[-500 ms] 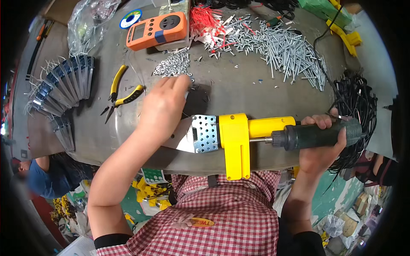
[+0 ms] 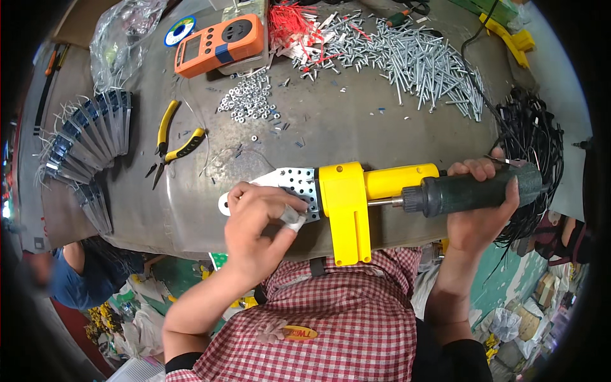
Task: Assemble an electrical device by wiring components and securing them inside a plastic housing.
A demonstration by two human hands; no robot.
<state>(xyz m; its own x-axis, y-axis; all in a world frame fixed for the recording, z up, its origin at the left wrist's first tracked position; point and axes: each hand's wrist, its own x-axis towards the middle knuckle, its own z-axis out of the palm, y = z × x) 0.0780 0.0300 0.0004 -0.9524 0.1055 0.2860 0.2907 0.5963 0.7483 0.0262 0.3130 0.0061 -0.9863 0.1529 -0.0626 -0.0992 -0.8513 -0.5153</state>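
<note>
My right hand (image 2: 472,210) is wrapped round a dark green electric screwdriver (image 2: 471,191). Its long shaft runs left into the side of a yellow plastic housing (image 2: 344,210) with a round yellow handle. From the housing's left side sticks a perforated metal plate (image 2: 299,181), joined to a flat pale blade with a rounded end. Over this plate is my left hand (image 2: 258,226), finger and thumb pinched together by its near corner, a whitish wrap on a fingertip. Whatever they pinch is too small or hidden to make out. Beyond lies a pile of small nuts (image 2: 248,95).
Yellow-handled pliers (image 2: 170,143) lie left of the nuts. Behind them are an orange meter (image 2: 219,44) and a solder spool (image 2: 180,30). Long screws (image 2: 420,67) are heaped at the back right. Metal parts (image 2: 95,130) fan out at left; black cables (image 2: 525,140) bunch at right.
My left hand has come back from the nut pile to the near corner of the metal plate. The right hand still holds the screwdriver, almost in place.
</note>
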